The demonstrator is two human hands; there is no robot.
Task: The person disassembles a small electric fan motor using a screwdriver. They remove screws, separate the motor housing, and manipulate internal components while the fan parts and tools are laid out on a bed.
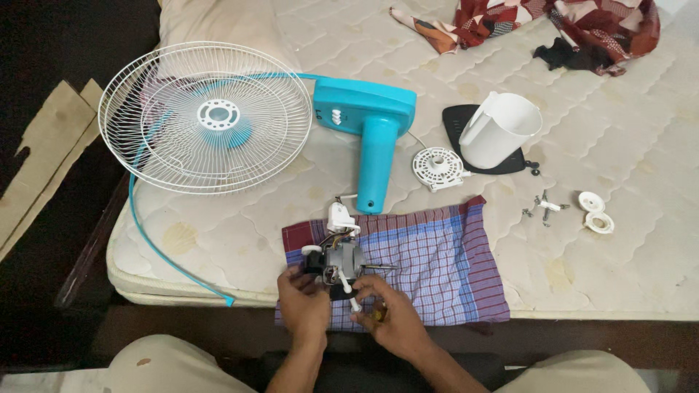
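Observation:
A grey fan motor point(342, 260) with a steel shaft and white plastic parts rests on a checked purple cloth point(437, 262) at the mattress's near edge. My left hand point(302, 300) grips the motor's left side. My right hand point(393, 314) holds a small screwdriver with a dark and yellow handle against the motor's front. Wires run from the motor up to the turquoise fan stand point(373, 138) lying just behind the cloth.
White wire fan grilles point(205, 116) with a turquoise blade lie at the left on the quilted mattress point(619, 247). A white motor housing point(499, 128) sits on a black plate, with a round white part point(437, 167), loose screws point(545, 209) and white caps point(595, 212) to the right. Patterned fabric point(553, 25) lies at the back.

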